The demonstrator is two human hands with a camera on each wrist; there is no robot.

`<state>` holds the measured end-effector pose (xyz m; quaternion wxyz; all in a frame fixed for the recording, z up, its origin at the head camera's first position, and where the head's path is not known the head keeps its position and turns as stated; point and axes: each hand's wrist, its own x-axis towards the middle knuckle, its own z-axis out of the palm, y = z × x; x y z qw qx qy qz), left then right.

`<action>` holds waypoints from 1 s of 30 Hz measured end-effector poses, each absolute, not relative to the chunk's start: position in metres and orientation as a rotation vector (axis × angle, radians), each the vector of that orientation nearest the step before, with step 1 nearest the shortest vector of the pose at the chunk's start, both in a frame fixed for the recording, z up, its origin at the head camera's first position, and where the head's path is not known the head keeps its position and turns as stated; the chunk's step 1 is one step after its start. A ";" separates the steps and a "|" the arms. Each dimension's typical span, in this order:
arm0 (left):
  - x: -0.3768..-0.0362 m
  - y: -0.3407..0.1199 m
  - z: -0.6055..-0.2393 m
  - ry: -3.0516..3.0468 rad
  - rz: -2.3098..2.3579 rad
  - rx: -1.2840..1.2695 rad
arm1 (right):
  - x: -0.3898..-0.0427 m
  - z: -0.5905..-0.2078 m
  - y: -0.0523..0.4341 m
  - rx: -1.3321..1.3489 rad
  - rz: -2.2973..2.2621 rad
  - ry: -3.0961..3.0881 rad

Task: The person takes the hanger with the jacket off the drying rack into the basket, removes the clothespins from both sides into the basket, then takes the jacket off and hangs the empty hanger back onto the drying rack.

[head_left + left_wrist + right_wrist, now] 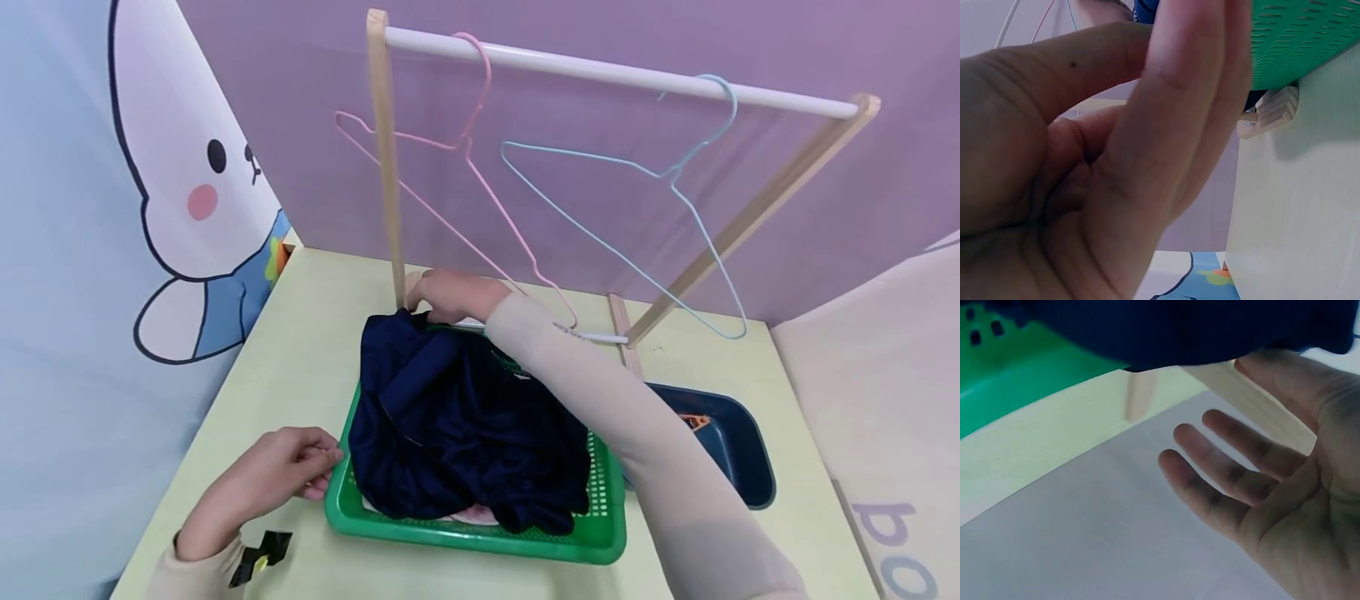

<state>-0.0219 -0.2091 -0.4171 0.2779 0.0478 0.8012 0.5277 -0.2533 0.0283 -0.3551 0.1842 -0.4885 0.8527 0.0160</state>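
A crumpled navy garment (465, 417) lies heaped in a green basket (480, 540). At the left rim, my left hand (281, 471) grips the basket's edge between bent fingers and thumb; the fingertips run out of the left wrist view. My right hand (461, 293) reaches over the garment's far edge, beside the rack's left foot. The right wrist view shows its fingers (1229, 481) spread and slightly bent below the navy cloth (1179, 331), one digit touching the cloth's lower edge. Any contact above the cloth is hidden.
Behind the basket stands a wooden rack with a white rail (600, 67). A pink hanger (480, 167) and a light blue hanger (660, 175) hang from it. At right, partly behind the right sleeve, sits a dark blue bin (738, 442) with an orange item (695, 422).
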 end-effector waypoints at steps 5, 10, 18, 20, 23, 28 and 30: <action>-0.023 -0.207 -0.416 2.147 1.420 0.141 | -0.265 -0.363 0.029 -1.407 0.039 2.341; -0.022 -0.208 -0.414 2.151 1.403 0.130 | -0.264 -0.363 0.029 -1.454 0.019 2.346; -0.022 -0.209 -0.416 2.151 1.400 0.111 | -0.264 -0.364 0.028 -1.315 0.069 2.328; -0.022 -0.209 -0.417 2.145 1.410 0.116 | -0.264 -0.365 0.027 -1.302 0.053 2.300; -0.021 -0.208 -0.417 2.147 1.413 0.120 | -0.264 -0.366 0.026 -1.324 0.023 2.293; -0.021 -0.209 -0.415 2.156 1.401 0.114 | -0.260 -0.362 0.025 -1.390 0.036 2.346; -0.021 -0.210 -0.414 2.156 1.396 0.113 | -0.252 -0.354 0.024 -1.384 0.051 2.395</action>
